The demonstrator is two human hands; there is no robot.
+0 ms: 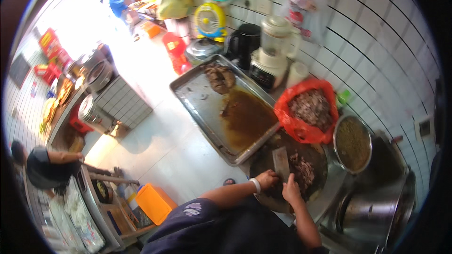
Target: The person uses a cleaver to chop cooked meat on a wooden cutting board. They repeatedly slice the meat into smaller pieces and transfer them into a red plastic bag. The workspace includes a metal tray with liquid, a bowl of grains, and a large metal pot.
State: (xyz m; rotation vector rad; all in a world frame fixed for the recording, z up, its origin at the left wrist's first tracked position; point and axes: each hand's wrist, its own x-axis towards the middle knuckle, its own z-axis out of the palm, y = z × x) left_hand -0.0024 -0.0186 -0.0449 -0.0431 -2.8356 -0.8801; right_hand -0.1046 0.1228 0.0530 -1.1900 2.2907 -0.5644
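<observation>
My right hand [292,189] grips the handle end of a cleaver [281,160], whose broad blade lies over a round, dark chopping board [259,162]. My left hand [268,180] is curled at the left side of the blade; whether it holds something there cannot be made out. Chopped meat [303,171] lies on the board to the right of the cleaver. Beyond the board, a metal tray [197,113] holds brown liquid and pieces of cooked meat [219,77]. A red plastic bag [282,104] full of chopped meat stands open beside the tray.
A metal bowl [369,144] of greenish-brown food stands right of the bag. Behind the tray are a blender [272,56], a black kettle [247,42] and a lidded pot [204,49]. A large metal pot [370,211] is at lower right. Two other people [51,169] [118,5] are farther off.
</observation>
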